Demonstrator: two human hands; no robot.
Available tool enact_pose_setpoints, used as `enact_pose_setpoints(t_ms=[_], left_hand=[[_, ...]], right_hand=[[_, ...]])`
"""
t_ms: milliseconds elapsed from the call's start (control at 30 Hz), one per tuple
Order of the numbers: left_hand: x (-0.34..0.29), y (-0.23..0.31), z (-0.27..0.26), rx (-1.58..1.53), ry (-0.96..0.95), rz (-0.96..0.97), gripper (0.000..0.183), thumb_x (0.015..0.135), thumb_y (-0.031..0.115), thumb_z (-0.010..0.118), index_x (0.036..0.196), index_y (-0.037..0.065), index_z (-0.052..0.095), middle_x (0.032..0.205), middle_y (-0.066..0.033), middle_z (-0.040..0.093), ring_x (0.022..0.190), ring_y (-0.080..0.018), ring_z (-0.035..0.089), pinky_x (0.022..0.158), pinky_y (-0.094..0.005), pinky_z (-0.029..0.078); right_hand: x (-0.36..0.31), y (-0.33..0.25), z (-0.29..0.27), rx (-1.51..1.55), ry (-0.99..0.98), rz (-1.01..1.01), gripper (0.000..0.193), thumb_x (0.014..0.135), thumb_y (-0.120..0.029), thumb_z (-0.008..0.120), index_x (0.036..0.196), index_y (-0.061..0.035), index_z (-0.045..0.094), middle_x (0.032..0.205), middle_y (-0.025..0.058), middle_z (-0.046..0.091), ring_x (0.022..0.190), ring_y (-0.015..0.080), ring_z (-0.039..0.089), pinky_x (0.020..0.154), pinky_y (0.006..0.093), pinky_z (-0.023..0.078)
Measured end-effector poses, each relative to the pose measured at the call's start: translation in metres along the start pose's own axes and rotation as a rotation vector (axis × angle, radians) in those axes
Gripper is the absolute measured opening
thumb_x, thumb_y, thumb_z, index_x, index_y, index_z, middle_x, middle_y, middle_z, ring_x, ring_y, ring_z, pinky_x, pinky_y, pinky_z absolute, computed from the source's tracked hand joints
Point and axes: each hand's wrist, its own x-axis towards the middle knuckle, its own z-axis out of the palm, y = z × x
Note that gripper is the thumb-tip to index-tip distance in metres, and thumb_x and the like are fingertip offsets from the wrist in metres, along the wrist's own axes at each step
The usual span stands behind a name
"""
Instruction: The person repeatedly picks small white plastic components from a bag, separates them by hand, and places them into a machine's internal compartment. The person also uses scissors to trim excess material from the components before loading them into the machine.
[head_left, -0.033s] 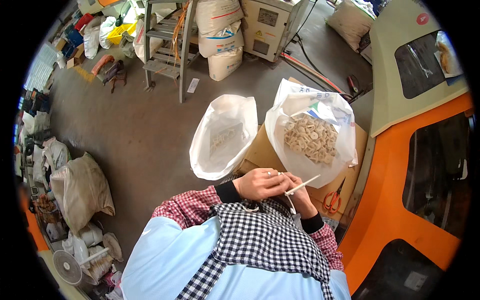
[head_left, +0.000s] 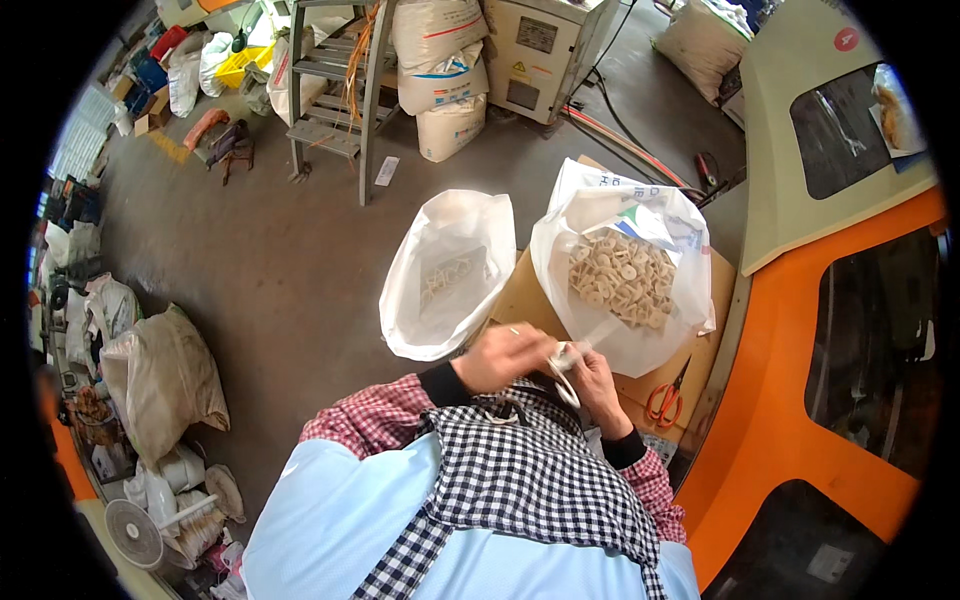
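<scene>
My right hand (head_left: 598,387) is closed on a white plastic part (head_left: 566,382), a thin piece with a curved strip hanging below the fingers. A pale, blurred stem points up and away from it toward the right-hand sack. My left hand (head_left: 505,357) is beside it on the left, smeared by motion, so its fingers cannot be read. Beyond the hands, a white sack (head_left: 672,348) stands open, filled with many small cream plastic pieces (head_left: 618,275). To its left, another open white sack (head_left: 405,325) has a few thin, pale scraps at the bottom.
Orange-handled scissors (head_left: 664,403) lie on cardboard (head_left: 520,305) right of my hands. An orange and cream machine (head_left: 760,400) stands close on the right. Farther off are a metal step ladder (head_left: 366,150), stacked filled sacks (head_left: 445,85) and a bulky beige sack (head_left: 165,380) at left.
My left hand has moved slightly left and down, away from my right hand. The stem of the white part has swung upward and blurred, and its curved strip now shows more.
</scene>
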Motion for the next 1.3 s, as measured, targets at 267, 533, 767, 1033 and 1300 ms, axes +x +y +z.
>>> enact_pose_setpoints(t_ms=[267, 533, 767, 1033, 1300], left_hand=[[-0.128, -0.093, -0.045, 0.707, -0.143, -0.727, 0.042, 0.08, 0.014, 0.058, 0.119, 0.005, 0.045, 0.107, -0.0186, 0.051, 0.087, -0.0362, 0.056, 0.07, -0.0401, 0.049], [-0.118, -0.069, -0.016, 0.51, -0.238, -0.962, 0.04, 0.081, 0.012, 0.058, 0.118, 0.003, 0.044, 0.111, -0.0213, 0.045, 0.092, -0.0406, 0.054, 0.073, -0.0427, 0.048], [-0.061, -0.034, 0.011, 0.204, -0.33, -0.662, 0.022, 0.083, 0.006, 0.053, 0.104, 0.002, 0.054, 0.096, -0.0214, 0.052, 0.083, -0.0403, 0.052, 0.069, -0.0441, 0.044], [0.02, 0.028, 0.09, -0.16, -0.657, -0.123, 0.022, 0.078, 0.007, 0.058, 0.1, 0.005, 0.057, 0.09, -0.0149, 0.056, 0.077, -0.0318, 0.057, 0.064, -0.038, 0.047], [0.096, 0.222, 0.217, -0.706, -1.127, 0.768, 0.033, 0.078, 0.011, 0.062, 0.108, 0.001, 0.054, 0.098, -0.0149, 0.054, 0.09, -0.0339, 0.053, 0.076, -0.0389, 0.046]], right_hand=[[0.013, -0.02, -0.028, -0.492, 0.435, -0.35, 0.024, 0.091, -0.019, 0.048, 0.081, 0.0026, 0.053, 0.069, 0.0153, 0.049, 0.065, 0.0274, 0.05, 0.059, 0.0344, 0.038], [0.134, 0.013, -0.107, -0.399, 0.713, -0.091, 0.038, 0.093, -0.03, 0.046, 0.085, 0.0039, 0.059, 0.073, 0.0092, 0.062, 0.063, 0.0157, 0.061, 0.057, 0.0288, 0.046], [0.122, 0.004, -0.086, -0.41, 0.695, -0.287, 0.027, 0.085, -0.026, 0.054, 0.093, -0.0003, 0.06, 0.085, 0.0177, 0.063, 0.077, 0.0249, 0.062, 0.069, 0.037, 0.049], [-0.093, 0.007, -0.04, -0.041, 0.797, -0.2, 0.022, 0.092, -0.017, 0.041, 0.095, -0.0005, 0.055, 0.06, 0.008, 0.058, 0.048, 0.0164, 0.058, 0.049, 0.0279, 0.046], [-0.268, 0.107, 0.004, 0.163, 1.178, 0.068, 0.018, 0.088, -0.012, 0.043, 0.096, -0.0041, 0.057, 0.073, 0.0142, 0.059, 0.068, 0.0211, 0.061, 0.059, 0.0348, 0.048]])
